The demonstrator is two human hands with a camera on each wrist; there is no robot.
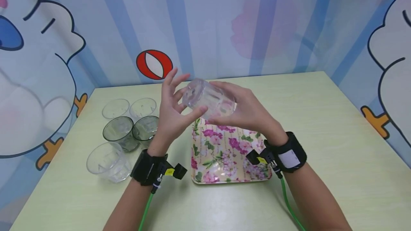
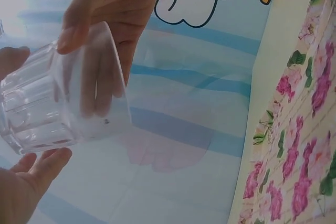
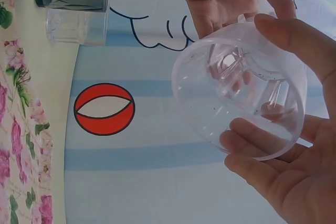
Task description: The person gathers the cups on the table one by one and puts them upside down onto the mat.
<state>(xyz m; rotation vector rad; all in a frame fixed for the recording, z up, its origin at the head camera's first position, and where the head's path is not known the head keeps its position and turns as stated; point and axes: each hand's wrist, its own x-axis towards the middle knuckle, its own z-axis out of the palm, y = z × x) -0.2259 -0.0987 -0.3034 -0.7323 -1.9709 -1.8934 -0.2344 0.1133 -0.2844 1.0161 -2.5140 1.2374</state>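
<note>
A clear plastic cup (image 1: 210,99) is held up above the tray, tilted on its side with its base toward the left. My right hand (image 1: 245,108) grips it near the rim, thumb on one side and fingers on the other, as the left wrist view shows. My left hand (image 1: 173,111) holds the base end between thumb and fingers, its other fingers spread. In the right wrist view the cup's open mouth (image 3: 239,98) faces the camera, and its inside shows a few small dark specks. Beneath lies a floral tray (image 1: 221,156).
Left of the tray stand two smoky grey cups (image 1: 119,133), with two clear cups (image 1: 115,109) behind them and another clear cup (image 1: 109,163) in front. A patterned cloth backdrop (image 1: 208,27) rises behind the pale table (image 1: 321,124). Green cables (image 1: 285,195) trail from both wrists.
</note>
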